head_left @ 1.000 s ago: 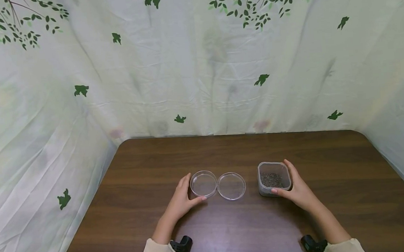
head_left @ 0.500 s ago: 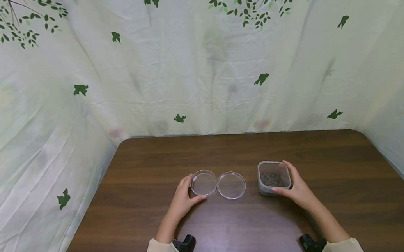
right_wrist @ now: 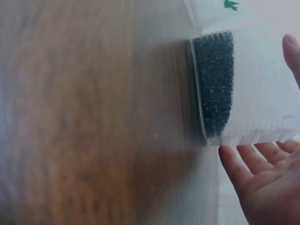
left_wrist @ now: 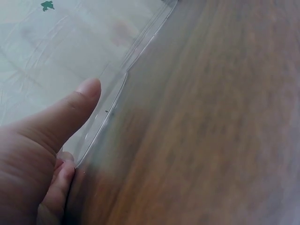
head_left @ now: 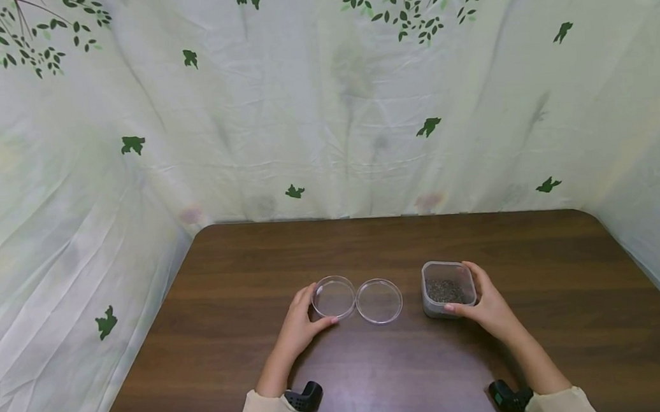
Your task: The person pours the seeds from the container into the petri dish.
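Observation:
Two shallow clear petri dish halves lie side by side on the table, edges meeting. My left hand (head_left: 298,329) holds the left petri dish (head_left: 334,297) between thumb and fingers at its left and near rim. The right petri dish half (head_left: 379,301) has no hand on it. In the left wrist view the thumb lies along the clear dish wall (left_wrist: 107,111). My right hand (head_left: 494,311) spans a square translucent plastic container (head_left: 432,308), thumb on the near side, fingers on the right side. Dark fine grains (right_wrist: 214,79) fill its lower part.
The brown wooden table (head_left: 367,248) has a rounded far edge. A pale curtain (head_left: 323,104) with printed green leaves hangs behind it and at both sides. A black wrist camera (head_left: 305,398) sits on the left wrist, another black camera (head_left: 510,397) on the right.
Both hands keep their places at the dish and the container. The left forearm has shifted slightly to the right, and the head view has tilted a little.

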